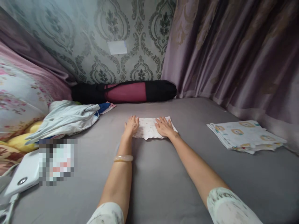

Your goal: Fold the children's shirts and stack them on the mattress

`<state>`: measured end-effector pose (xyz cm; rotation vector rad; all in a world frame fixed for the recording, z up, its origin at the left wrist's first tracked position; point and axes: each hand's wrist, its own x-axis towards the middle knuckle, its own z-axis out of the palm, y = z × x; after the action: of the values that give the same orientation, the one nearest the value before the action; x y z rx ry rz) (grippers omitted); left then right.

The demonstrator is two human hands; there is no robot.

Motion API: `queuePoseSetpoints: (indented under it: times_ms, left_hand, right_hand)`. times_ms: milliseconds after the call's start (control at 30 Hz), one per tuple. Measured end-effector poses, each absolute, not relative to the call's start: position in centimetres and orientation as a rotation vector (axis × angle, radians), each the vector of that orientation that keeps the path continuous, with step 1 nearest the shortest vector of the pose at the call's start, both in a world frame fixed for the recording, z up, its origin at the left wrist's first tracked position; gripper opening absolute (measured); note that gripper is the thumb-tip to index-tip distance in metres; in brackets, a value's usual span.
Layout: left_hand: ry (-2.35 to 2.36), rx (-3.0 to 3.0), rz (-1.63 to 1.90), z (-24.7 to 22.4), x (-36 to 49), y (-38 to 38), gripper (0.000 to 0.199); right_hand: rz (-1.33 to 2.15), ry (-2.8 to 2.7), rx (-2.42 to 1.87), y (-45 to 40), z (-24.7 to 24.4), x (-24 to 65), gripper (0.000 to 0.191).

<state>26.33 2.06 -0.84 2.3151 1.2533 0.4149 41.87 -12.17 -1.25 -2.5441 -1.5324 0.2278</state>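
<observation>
A small white cloth (147,128) with faint pinkish marks lies flat on the grey bed sheet (154,174). Its near edge is wavy. My left hand (132,125) rests on its left end, palm down with the fingers stretched forward. On the right end lies my right hand (164,126), also palm down, fingers spread. Both hands press on the cloth rather than grip it. Whether it is folded into layers cannot be made out.
At right lies a folded white printed cloth (245,135). A rumpled pile of pale clothes (72,116) sits left, near a floral pillow (18,99). A white device with a cable (24,171) is at lower left. A long black and maroon bag (126,92) lies along the wall.
</observation>
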Motion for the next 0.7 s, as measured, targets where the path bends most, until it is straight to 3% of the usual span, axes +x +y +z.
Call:
queuePoseSetpoints:
  times_ms: [300,700]
  left_hand:
    - [1.184,2.218,0.602,-1.5,25.6,3.4,0.044]
    - [1.196,2.112,0.677,-0.5,24.9,3.8,0.047]
  right_hand:
    - [0.175,-1.586,-2.527,-10.3,-0.5,39.7,0.058]
    - [0.156,-1.566,-2.500,-8.8,-0.6,37.1,0.059]
